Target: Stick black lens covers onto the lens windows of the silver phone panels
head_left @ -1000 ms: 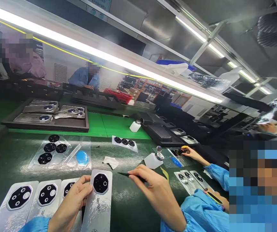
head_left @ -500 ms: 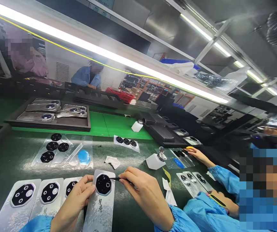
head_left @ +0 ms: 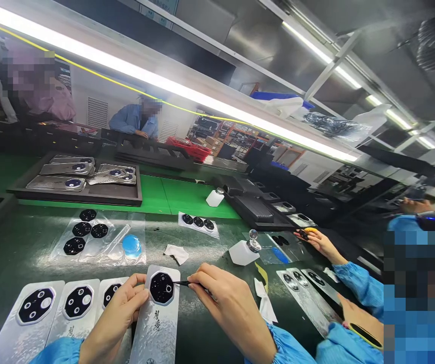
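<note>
My left hand [head_left: 121, 311] grips the left edge of a silver phone back panel [head_left: 157, 333] that has dark lettering on it. A black octagonal camera lens cover [head_left: 161, 288] with a small ring sits in the panel's upper part. My right hand [head_left: 228, 303] pinches black tweezers [head_left: 183, 283], their tip at the right edge of the lens cover. To the left lie more panels, among them one panel [head_left: 22, 328] at the far left and another [head_left: 77, 306] beside it, with lens covers showing several rings. My left hand partly covers the third.
Behind my hands lie a plastic sheet [head_left: 107, 255] with black octagons and a blue disc [head_left: 131, 246], a strip of lens covers [head_left: 198, 222], a white cloth [head_left: 177, 254] and a dispenser bottle [head_left: 243, 253]. A tray [head_left: 77, 194] holds panels. At right, a co-worker's hand [head_left: 319, 243] holds a black piece.
My hands hold nearly the same pose, the tweezers tip slightly lower on the lens cover's edge. The co-worker's hand has lifted a black piece off the sheet and moved right.
</note>
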`<state>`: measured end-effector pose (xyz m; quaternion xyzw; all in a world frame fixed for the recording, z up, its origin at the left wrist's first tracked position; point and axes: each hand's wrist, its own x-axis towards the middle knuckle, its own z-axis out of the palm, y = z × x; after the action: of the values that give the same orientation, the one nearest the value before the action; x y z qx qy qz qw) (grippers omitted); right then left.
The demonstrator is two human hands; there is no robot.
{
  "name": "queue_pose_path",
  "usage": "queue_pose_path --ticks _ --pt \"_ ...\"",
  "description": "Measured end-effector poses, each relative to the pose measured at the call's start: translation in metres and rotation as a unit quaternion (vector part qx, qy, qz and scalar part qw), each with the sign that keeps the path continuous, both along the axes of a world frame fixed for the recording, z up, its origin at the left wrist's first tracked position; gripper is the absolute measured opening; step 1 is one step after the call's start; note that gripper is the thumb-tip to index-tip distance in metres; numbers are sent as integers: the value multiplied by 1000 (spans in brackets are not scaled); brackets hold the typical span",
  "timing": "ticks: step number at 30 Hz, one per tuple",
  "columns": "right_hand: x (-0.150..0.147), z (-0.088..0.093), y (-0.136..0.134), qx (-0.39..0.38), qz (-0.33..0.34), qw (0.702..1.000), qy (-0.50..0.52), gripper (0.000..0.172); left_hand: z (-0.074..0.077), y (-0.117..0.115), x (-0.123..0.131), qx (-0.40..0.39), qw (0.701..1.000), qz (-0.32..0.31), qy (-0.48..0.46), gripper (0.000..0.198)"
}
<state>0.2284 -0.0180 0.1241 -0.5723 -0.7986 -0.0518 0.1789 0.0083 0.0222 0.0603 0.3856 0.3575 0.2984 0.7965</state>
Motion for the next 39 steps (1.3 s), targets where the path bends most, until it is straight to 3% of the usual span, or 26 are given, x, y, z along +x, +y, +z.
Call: queue_pose_path --ticks 7,22,39 --pt "-2 2 -2 16 6 1000 -4 34 -1 0 -1 1 1000 2 2 39" --pt "-8 2 -10 14 4 1000 -28 39 0 1 1 -17 999 28 -16 40" --pt "-21 -3 -16 0 17 999 -41 26 5 0 2 -16 999 37 -32 41"
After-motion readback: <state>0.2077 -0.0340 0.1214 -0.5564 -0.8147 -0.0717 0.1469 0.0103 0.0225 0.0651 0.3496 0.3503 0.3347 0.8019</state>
